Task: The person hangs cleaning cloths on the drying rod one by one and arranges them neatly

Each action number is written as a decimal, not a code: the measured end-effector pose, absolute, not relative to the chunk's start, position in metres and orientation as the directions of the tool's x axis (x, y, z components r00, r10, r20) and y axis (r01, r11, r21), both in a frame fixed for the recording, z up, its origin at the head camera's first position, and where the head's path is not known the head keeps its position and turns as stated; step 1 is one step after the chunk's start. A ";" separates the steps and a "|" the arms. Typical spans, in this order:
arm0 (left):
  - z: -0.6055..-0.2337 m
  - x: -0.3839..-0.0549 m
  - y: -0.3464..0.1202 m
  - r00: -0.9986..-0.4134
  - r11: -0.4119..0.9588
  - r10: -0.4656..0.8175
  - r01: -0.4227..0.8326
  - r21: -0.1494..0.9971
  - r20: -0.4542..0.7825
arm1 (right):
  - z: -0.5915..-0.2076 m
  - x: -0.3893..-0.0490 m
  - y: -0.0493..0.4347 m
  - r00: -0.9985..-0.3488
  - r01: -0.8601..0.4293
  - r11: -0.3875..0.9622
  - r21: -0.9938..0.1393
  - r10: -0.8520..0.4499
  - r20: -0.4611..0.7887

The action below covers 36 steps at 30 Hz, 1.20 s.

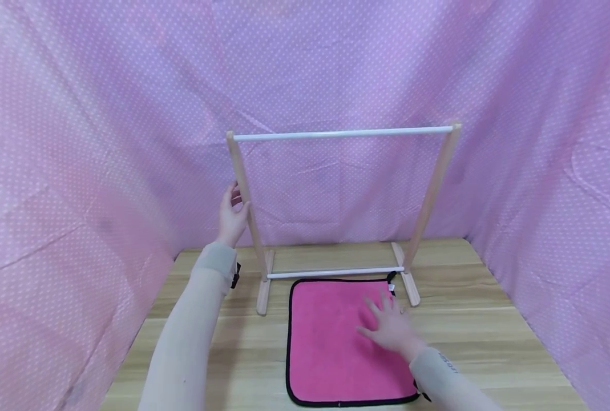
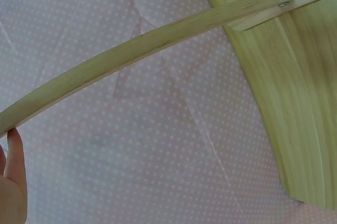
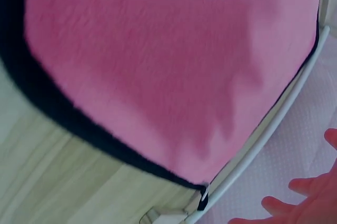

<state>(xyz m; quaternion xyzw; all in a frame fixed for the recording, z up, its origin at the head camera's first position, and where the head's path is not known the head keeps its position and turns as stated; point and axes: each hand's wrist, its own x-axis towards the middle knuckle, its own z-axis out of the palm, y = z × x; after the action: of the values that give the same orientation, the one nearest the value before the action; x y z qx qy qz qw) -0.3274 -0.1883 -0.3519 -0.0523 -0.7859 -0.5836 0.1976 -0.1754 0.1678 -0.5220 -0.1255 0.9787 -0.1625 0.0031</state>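
Observation:
A drying rack [image 1: 342,135] with two pale wooden side posts and white rods stands upright on the table. My left hand [image 1: 233,217] holds its left post about halfway up, the thumb against the wood. In the left wrist view, a fingertip or thumb [image 2: 16,155] touches the post [image 2: 142,45]; the other fingers are mostly out of sight. A pink towel [image 1: 330,342] with black edging lies flat before the rack's lower rod. Over the towel's right part, my right hand [image 1: 389,326] spreads its fingers, somewhat blurred and holding nothing. Its shadow falls on the towel [image 3: 158,66].
The wood-grain table [image 1: 489,342] has its far edge just behind the rack's feet. Pink polka-dot cloth [image 1: 335,68] hangs behind and on both sides. At the towel's far right corner are a black loop [image 1: 391,276] and a small white tag [image 1: 391,287].

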 end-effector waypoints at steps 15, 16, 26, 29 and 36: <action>-0.353 -0.334 -0.194 -0.931 0.329 -0.143 0.275 0.903 0.336 | -0.541 -0.178 0.143 -0.923 -0.294 0.871 -0.394 -0.365 -0.119; -0.353 -0.335 -0.194 -0.932 0.326 -0.146 0.272 0.905 0.333 | -0.542 -0.179 0.143 -0.922 -0.291 0.874 -0.389 -0.365 -0.130; -0.355 -0.336 -0.191 -0.930 0.328 -0.153 0.272 0.905 0.335 | -0.554 -0.186 0.141 -0.891 -0.299 0.872 -0.388 -0.400 -0.214; -0.355 -0.337 -0.191 -0.928 0.323 -0.162 0.270 0.907 0.334 | -0.553 -0.184 0.141 -0.880 -0.306 0.871 -0.383 -0.413 -0.236; -0.355 -0.336 -0.191 -0.928 0.334 -0.165 0.265 0.905 0.333 | -0.549 -0.181 0.140 -0.860 -0.309 0.881 -0.359 -0.420 -0.289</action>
<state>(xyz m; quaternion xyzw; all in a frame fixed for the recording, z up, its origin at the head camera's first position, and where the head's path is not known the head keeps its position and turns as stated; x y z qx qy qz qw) -0.3361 -0.1905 -0.3554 -0.0313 -0.7952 -0.5762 0.1865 -0.1807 0.1397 -0.5492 -0.1912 0.9524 -0.1521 0.1824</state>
